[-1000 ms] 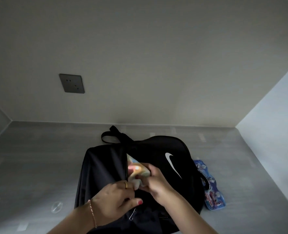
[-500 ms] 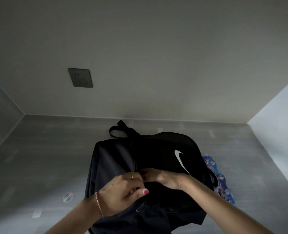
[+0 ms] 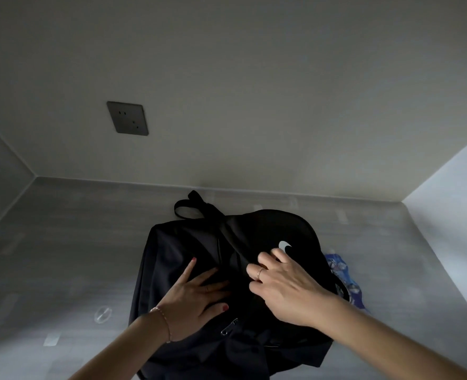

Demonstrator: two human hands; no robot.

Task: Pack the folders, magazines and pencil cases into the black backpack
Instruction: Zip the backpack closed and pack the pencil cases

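- Grey desk fills a dim alcove, with a pale back wall carrying a dark socket plate high on the left.
- At the grip: the right hand has its fingers curled onto the front panel of the black backpack, bunching a fold of fabric beside the zip line; the pinch itself is partly hidden by the knuckles.
- The left hand lies flat with fingers spread, pressing the left half of the backpack just left of that fold.
- The backpack lies on the desk with its long axis running away from the person, its carry loop pointing at the back wall and its bottom end cut off by the lower frame edge.
- A white logo on the panel is half covered by the right fingers.
- A blue patterned pencil case peeks out from under the backpack's right side, mostly hidden.
- Whatever is inside the backpack cannot be made out.
- Bits of clear tape lie on the desk to the left.
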